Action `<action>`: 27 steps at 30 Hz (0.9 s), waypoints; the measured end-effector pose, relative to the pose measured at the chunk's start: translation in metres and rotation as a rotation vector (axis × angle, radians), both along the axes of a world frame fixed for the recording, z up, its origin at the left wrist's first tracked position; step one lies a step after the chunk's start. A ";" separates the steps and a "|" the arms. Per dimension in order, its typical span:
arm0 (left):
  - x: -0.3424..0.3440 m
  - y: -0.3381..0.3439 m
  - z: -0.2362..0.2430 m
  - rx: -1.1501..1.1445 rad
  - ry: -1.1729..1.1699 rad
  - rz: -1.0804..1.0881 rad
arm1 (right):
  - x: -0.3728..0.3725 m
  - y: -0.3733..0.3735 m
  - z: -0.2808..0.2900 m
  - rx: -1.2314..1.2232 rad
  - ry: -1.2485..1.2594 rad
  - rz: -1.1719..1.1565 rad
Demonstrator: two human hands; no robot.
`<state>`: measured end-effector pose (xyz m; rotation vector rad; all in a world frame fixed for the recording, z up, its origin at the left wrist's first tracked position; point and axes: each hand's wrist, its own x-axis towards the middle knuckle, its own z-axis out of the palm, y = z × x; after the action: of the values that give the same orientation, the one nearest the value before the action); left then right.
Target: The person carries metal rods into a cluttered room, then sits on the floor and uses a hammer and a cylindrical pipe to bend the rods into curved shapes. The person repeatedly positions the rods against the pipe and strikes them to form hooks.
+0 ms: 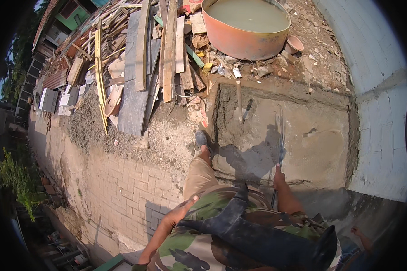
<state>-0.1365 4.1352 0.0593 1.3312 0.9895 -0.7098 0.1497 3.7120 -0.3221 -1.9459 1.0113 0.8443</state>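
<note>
My right hand [280,178] is closed around a bundle of thin metal rods [281,135]. The rods reach forward over a rectangular bed of wet grey mortar [316,153], and their near ends pass below my fist. My left hand [185,208] lies against my clothing at the left thigh, its fingers only partly showing and nothing visible in them. Ahead, a tool with a wooden handle [239,97] stands in the mortar's far left part; its head is partly sunk, so its kind is unclear. My left foot in a grey shoe [201,139] is beside the bed's left edge.
A large orange tub [248,38] of cloudy water stands beyond the bed, with a small bucket [294,44] beside it. Planks [169,54] and scrap wood pile up at far left. A pale block wall [380,126] bounds the right. Another person's hand [357,232] shows at lower right.
</note>
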 end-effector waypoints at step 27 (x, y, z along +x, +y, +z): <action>0.751 0.546 -0.181 -0.014 -0.146 -0.471 | 0.248 0.472 0.028 0.074 0.240 -0.710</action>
<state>0.6140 4.6815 -0.1217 1.5991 0.5540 -0.9526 0.3979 4.1840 -0.2942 -1.2829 1.6463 0.6870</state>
